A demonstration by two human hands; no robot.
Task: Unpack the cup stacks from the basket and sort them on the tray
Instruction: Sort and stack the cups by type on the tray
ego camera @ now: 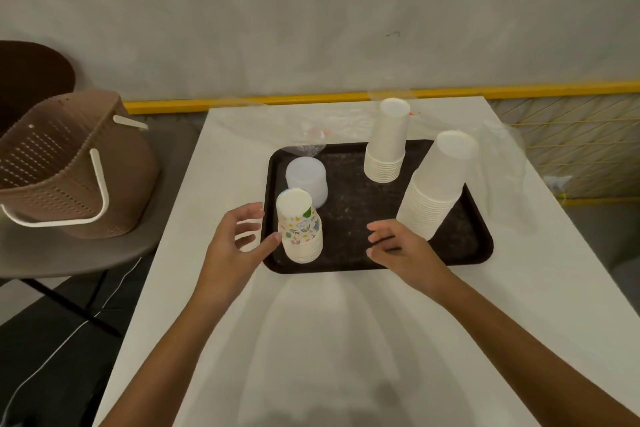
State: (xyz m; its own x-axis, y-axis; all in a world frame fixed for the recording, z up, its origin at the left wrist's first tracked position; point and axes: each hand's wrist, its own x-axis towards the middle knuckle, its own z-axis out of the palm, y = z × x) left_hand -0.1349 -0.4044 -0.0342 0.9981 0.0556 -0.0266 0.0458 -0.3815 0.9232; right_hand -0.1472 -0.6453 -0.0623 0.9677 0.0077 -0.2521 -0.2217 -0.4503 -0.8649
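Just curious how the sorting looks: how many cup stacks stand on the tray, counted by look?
Plain white: 2, the back white stack and the right white stack
Patterned: 1, the patterned stack
Translucent: 1, the translucent stack
Total: 4 stacks on the tray

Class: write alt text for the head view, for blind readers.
Left hand and right hand, open, hover by a dark tray of inverted cups: patterned stack, translucent stack, short white stack, tall white stack. Brown basket at left.
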